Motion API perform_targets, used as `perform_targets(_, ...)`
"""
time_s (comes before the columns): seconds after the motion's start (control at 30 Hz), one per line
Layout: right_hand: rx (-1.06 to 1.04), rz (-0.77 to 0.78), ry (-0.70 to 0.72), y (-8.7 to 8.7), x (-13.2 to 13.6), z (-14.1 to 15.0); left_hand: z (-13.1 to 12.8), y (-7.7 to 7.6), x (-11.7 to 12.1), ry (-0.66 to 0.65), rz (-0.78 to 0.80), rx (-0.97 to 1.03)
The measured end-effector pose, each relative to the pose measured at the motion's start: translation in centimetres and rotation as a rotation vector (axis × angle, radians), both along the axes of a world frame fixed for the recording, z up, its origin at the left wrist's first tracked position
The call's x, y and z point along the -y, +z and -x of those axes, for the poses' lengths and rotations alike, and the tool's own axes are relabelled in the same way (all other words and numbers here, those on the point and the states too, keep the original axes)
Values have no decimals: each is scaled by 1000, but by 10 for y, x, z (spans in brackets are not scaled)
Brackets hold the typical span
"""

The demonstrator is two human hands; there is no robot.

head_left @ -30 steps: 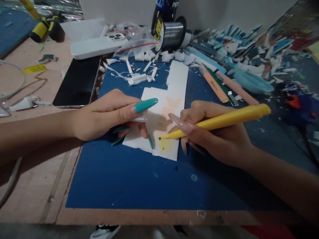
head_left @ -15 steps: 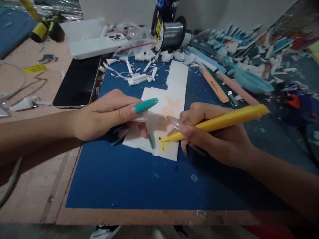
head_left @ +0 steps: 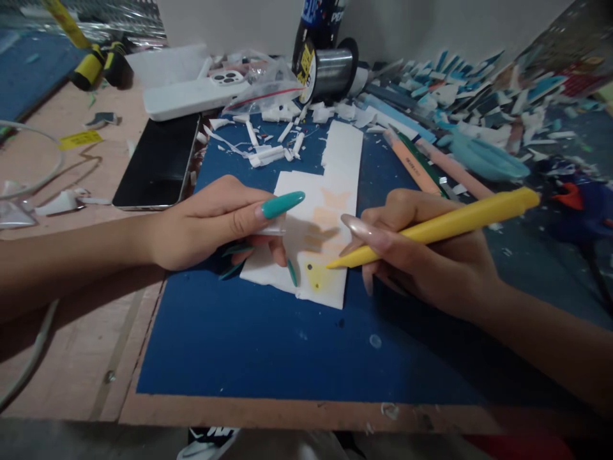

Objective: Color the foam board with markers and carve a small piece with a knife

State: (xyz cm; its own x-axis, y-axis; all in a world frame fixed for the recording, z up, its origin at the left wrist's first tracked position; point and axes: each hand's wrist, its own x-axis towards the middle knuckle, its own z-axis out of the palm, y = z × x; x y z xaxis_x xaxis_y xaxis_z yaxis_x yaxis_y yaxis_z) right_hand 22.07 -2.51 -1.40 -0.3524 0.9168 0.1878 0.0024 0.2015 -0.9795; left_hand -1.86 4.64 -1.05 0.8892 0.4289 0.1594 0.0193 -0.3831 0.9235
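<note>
In our right hand (head_left: 426,249) we grasp a thick yellow plastic marker (head_left: 454,225), slanted low, presumably so its narrow tip stays in sight at the right edge of a yellow, dark-dotted patch (head_left: 317,276). That patch is near the lower end of a white, stepped, paper-like sheet (head_left: 343,150), lying flat on a smooth blue mat (head_left: 268,351) that gives it even backing. Our left hand (head_left: 215,220) pinches a small pale translucent piece (head_left: 276,227), too obscured to identify, above the sheet's left side, leaving the coloured strip uncovered.
</note>
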Motion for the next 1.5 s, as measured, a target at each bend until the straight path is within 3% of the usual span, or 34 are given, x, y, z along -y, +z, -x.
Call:
perform_targets(0.1,-30,29,26,-1,1,-6,1,0,0,16,3,-13)
perform_targets(0.3,79,-89,95,3,3,-2,0,2,1,1,15,-5)
perform_targets(0.53,124,-69,143,6,3,1,-1,1,1,19,-35,-1)
perform_targets(1.5,181,-60,154,8,2,2,-4,0,2,16,-81,7)
